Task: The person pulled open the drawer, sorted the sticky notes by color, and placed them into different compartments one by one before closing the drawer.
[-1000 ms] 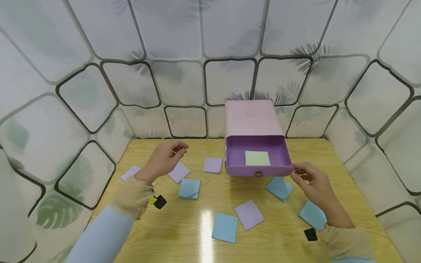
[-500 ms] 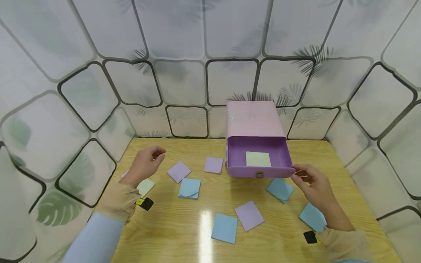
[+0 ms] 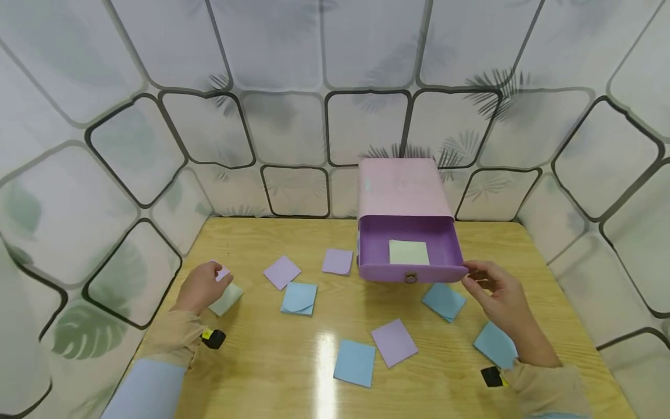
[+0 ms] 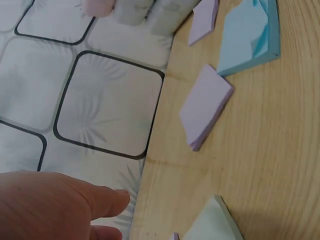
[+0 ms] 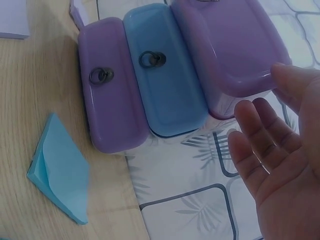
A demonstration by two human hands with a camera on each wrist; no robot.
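One pale-green pad (image 3: 228, 301) came within reach as the left hand (image 3: 200, 286), loose and apparently empty, moved farther left of the drawer (image 3: 384, 272), whose corner the right hand (image 3: 498, 298) pinched.

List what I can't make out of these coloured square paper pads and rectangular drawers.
- Head view: lilac square paper pad, partly behind the left hand.
- Head view: blue rectangular drawer, hidden by the open purple rectangular drawer.
- Left wrist view: pale green square paper pad, cut off by the bottom edge.
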